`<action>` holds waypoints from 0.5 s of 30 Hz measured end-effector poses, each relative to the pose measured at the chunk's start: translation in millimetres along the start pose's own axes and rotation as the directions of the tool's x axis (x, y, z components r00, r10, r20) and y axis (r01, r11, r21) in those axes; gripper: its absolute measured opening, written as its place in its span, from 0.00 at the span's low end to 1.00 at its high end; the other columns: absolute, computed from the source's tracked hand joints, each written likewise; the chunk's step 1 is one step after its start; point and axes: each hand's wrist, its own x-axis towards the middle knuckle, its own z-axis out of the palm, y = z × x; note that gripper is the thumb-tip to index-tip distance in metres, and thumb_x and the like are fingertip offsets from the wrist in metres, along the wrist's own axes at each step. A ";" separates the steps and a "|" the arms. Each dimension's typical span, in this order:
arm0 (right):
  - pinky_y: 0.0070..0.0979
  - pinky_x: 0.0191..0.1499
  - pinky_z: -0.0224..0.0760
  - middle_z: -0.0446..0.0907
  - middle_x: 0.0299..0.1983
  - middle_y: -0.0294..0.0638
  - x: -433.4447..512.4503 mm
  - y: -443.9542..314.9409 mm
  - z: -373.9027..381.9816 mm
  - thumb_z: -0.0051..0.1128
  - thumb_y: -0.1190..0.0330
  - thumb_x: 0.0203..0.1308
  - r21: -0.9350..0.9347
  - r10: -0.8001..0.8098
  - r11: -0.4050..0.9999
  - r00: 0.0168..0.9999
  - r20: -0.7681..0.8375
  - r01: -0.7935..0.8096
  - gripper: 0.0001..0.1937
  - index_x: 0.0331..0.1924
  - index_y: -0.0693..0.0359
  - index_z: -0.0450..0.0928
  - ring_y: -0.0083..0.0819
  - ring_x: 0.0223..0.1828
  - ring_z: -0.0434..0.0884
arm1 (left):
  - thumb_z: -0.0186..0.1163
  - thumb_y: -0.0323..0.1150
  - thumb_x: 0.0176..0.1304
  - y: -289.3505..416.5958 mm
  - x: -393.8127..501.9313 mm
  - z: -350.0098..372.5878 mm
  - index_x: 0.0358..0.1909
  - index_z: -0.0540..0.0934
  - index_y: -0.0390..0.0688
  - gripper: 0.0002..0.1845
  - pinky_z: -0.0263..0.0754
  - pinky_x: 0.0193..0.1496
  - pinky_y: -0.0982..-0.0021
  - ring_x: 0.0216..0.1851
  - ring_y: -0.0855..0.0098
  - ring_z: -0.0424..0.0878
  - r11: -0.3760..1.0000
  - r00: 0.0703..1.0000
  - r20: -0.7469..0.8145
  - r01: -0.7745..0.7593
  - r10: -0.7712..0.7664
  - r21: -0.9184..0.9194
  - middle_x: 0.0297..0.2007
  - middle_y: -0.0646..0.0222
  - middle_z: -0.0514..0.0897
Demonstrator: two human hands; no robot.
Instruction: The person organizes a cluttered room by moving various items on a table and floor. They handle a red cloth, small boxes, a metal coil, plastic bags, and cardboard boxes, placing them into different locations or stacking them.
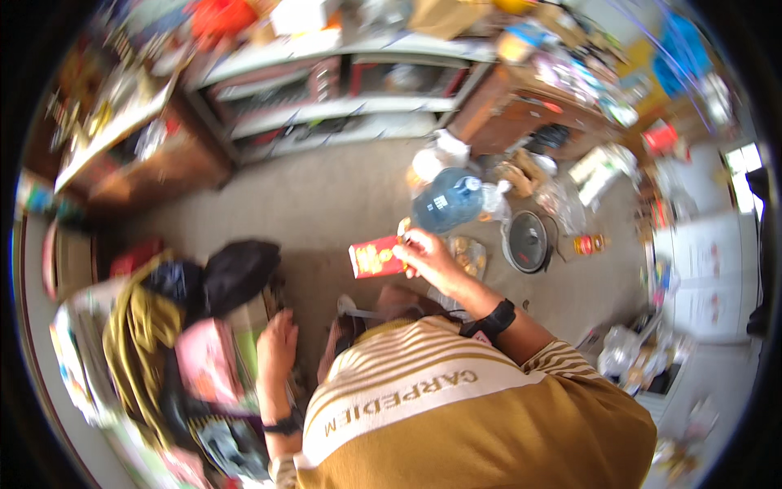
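My right hand grips one end of a flat red packet with yellow writing, held out above the floor in front of my body. My left hand hangs low on the left, blurred, beside a pink bundle. Its fingers seem loosely bent, and I cannot tell whether they touch anything. Just beyond the packet stands a large blue water jug. A clear bag of round yellowish-brown items lies on the floor, partly behind my right hand.
A lidded pan and a small orange-red bottle rest on the floor at right. Shelving and a cluttered wooden cabinet line the far side. Clothes, including an olive garment and a black cap, are heaped at left.
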 end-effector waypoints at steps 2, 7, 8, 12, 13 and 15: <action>0.14 0.26 0.69 0.79 0.31 0.31 19.2 1.1 4.5 0.60 0.64 0.69 -0.031 0.106 0.994 0.989 0.100 -0.104 0.10 0.45 0.61 0.76 0.14 0.25 0.75 | 0.62 0.28 0.63 14.9 12.5 -2.8 0.55 0.79 0.43 0.18 0.80 0.45 0.61 0.42 0.54 0.85 0.989 0.996 -0.037 0.079 -0.084 -0.121 0.42 0.54 0.86; 0.15 0.29 0.78 0.80 0.38 0.33 79.7 -5.3 55.6 0.58 0.64 0.70 -0.250 0.231 0.958 0.888 0.397 -0.138 0.10 0.48 0.60 0.76 0.13 0.30 0.77 | 0.61 0.31 0.68 46.6 -12.3 9.6 0.61 0.77 0.45 0.20 0.80 0.44 0.68 0.38 0.72 0.84 0.768 0.907 -0.051 0.322 -0.417 -0.553 0.40 0.64 0.86; 0.15 0.28 0.76 0.80 0.36 0.32 88.6 -5.8 69.2 0.58 0.65 0.69 -0.351 0.272 0.932 0.822 0.500 -0.094 0.11 0.49 0.61 0.77 0.14 0.29 0.78 | 0.60 0.33 0.70 53.0 -26.6 14.0 0.63 0.76 0.44 0.21 0.80 0.43 0.69 0.37 0.76 0.82 0.729 0.906 -0.094 0.268 -0.413 -0.630 0.38 0.67 0.85; 0.12 0.22 0.69 0.80 0.31 0.32 104.6 -5.0 131.1 0.58 0.66 0.69 -0.473 0.402 0.875 0.390 0.828 0.102 0.10 0.48 0.62 0.77 0.14 0.22 0.76 | 0.62 0.35 0.67 89.0 -82.1 39.7 0.61 0.77 0.42 0.21 0.79 0.46 0.64 0.40 0.64 0.85 0.541 0.761 -0.125 0.325 -0.637 -0.775 0.39 0.61 0.88; 0.12 0.21 0.68 0.80 0.30 0.32 104.7 -6.0 146.1 0.57 0.66 0.70 -0.489 0.432 0.858 0.297 0.852 0.156 0.09 0.48 0.62 0.77 0.15 0.21 0.75 | 0.62 0.34 0.67 97.7 -90.6 46.3 0.60 0.77 0.42 0.21 0.78 0.46 0.64 0.40 0.64 0.85 0.491 0.717 -0.158 0.283 -0.679 -0.824 0.39 0.61 0.88; 0.12 0.21 0.67 0.80 0.29 0.33 83.4 -4.1 182.3 0.56 0.67 0.70 -0.487 0.471 0.843 0.124 0.873 0.229 0.08 0.47 0.62 0.76 0.16 0.20 0.75 | 0.60 0.31 0.67 114.0 -119.3 63.6 0.59 0.77 0.41 0.19 0.78 0.41 0.69 0.33 0.73 0.83 0.376 0.609 -0.196 0.182 -0.769 -0.909 0.36 0.66 0.86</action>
